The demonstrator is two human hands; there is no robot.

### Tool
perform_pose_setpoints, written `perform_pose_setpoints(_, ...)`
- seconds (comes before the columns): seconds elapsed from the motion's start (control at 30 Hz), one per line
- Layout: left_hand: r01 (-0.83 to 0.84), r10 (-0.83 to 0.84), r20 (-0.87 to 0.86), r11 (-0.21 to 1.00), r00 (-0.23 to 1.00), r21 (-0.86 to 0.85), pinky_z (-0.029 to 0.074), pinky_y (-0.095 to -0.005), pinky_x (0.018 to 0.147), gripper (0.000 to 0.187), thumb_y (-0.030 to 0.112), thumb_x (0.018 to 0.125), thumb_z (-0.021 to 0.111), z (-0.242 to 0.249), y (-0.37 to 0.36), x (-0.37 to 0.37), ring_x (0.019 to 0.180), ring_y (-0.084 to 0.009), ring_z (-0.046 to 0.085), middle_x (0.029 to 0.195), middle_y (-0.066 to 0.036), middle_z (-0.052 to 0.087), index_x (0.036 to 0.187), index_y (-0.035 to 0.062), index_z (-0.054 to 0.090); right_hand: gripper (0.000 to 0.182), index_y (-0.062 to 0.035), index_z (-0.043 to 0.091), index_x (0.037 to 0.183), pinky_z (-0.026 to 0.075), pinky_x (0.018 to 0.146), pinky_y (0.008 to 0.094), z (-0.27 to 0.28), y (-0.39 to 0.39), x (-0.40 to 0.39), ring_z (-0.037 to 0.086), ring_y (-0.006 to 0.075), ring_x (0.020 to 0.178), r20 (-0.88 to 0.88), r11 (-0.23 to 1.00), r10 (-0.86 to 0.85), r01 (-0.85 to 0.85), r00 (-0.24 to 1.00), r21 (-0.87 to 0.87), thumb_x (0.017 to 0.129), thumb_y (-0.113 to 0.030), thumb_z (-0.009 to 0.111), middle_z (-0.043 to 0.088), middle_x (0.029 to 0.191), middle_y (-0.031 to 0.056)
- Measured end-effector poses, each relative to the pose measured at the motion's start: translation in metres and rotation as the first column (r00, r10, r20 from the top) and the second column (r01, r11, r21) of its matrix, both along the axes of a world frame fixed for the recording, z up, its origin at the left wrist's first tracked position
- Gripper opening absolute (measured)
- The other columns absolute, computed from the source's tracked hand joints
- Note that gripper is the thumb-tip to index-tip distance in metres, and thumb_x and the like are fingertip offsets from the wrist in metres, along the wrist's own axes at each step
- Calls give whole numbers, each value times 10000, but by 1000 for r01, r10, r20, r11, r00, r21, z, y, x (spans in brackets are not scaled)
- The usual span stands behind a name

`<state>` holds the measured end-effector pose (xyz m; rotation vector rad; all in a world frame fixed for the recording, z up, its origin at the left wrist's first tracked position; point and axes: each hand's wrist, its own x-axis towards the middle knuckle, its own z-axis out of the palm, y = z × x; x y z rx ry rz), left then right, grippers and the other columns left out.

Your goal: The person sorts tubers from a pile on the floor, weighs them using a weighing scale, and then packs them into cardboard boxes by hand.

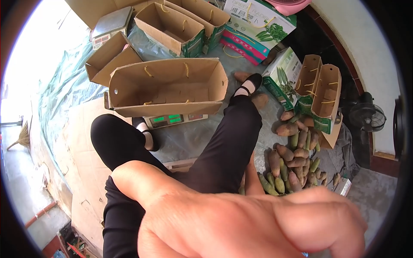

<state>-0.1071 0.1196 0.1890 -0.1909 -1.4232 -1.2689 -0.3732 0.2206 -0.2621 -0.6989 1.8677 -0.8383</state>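
Very close to the camera, my left hand [241, 219] fills the lower part of the head view, blurred at its right end. The fingers seem bent there, but what they touch is not shown. Part of my right forearm [254, 175] shows beside my right thigh, and the hand itself is hidden behind the near one. Close to that forearm lies a pile of green and brown, soil-marked radishes [297, 163]. Between my knees and the far boxes, an open cardboard carton [167, 86] rests on a digital scale [174, 119] with lit green displays.
More open cartons [170, 30] with yellow cord handles stand at the back, near another scale [112, 21]. At right are printed radish boxes [282, 77], upright cartons [327, 92] and a black fan [367, 116]. Plastic sheeting [64, 81] and flattened cardboard [90, 146] cover the floor.
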Motion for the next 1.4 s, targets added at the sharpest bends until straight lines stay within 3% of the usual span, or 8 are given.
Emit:
perform_pose_setpoints(0.17, -206, 185, 271, 977, 945, 53, 359, -448, 1005, 489, 331, 845, 582, -28, -33, 47, 1150, -353, 493, 1186, -220, 550, 1147, -53, 562, 289, 40, 602, 1047, 469, 715, 324, -6, 7, -1, 557, 111, 824, -79, 994, 104, -107, 991, -39, 923, -172, 450, 667, 892, 79)
perform_pose_setpoints(0.2, -326, 277, 383, 943, 881, 68, 357, -449, 1006, 497, 335, 845, 583, -38, -39, 62, 1152, -353, 491, 1190, -221, 548, 1153, -54, 560, 266, 8, 603, 1054, 478, 716, 365, 3, 5, 5, 629, 205, 819, -116, 988, 131, -139, 985, -70, 912, -155, 448, 674, 910, 149)
perform_pose_setpoints(0.27, -591, 434, 659, 806, 614, 20, 354, -451, 1010, 512, 345, 846, 584, -64, -50, 87, 1155, -355, 488, 1196, -223, 545, 1163, -56, 557, 237, -23, 608, 1016, 479, 719, 418, -55, 26, -11, 608, 357, 868, -198, 981, 155, -175, 968, -85, 895, -159, 457, 645, 922, 217)
perform_pose_setpoints(0.33, -696, 493, 868, 641, 49, -325, 319, -427, 1044, 565, 236, 769, 674, -96, -56, 111, 1265, -355, 394, 1278, -198, 500, 1268, 24, 517, 210, -42, 613, 969, 475, 723, 465, -43, 30, -8, 550, 456, 920, -156, 977, 167, -185, 974, -110, 876, -168, 473, 613, 929, 260)
perform_pose_setpoints(0.53, -415, 309, 814, 738, -492, -531, 307, -439, 1053, 740, 108, 665, 732, -194, -80, 158, 1283, -344, 386, 1310, -165, 500, 1348, 114, 447, 188, -66, 646, 921, 502, 752, 418, -11, 38, 19, 633, 351, 889, -287, 914, 397, -346, 872, 212, 791, -198, 609, 666, 890, 164)
perform_pose_setpoints(0.83, -439, 133, 778, 761, -615, -477, 472, -361, 656, 206, 164, 755, 648, -219, -85, 144, 699, -291, 622, 790, -161, 637, 925, 52, 680, 213, -76, 638, 938, 494, 768, 408, -23, 73, 30, 620, 347, 915, -193, 868, 443, -366, 875, 335, 769, -196, 587, 659, 938, 158)
perform_pose_setpoints(1.07, -406, 223, 787, 757, -575, -512, 480, -364, 673, 174, 181, 759, 650, -231, -85, 145, 748, -309, 623, 816, -136, 640, 896, 74, 671, 182, -85, 628, 911, 490, 798, 431, -28, 55, 19, 617, 358, 900, -195, 922, 292, -221, 936, 319, 766, -185, 581, 650, 929, 170)
perform_pose_setpoints(1.4, -466, 162, 794, 734, -587, -494, 489, -353, 705, 142, 180, 777, 643, -218, -85, 129, 778, -279, 635, 823, -93, 653, 879, 97, 698, 448, -168, 504, 1227, 441, 905, 459, -7, -111, -37, 446, 241, 1203, -714, 831, 555, -332, 428, 446, 792, -90, 577, 482, 1286, 36)
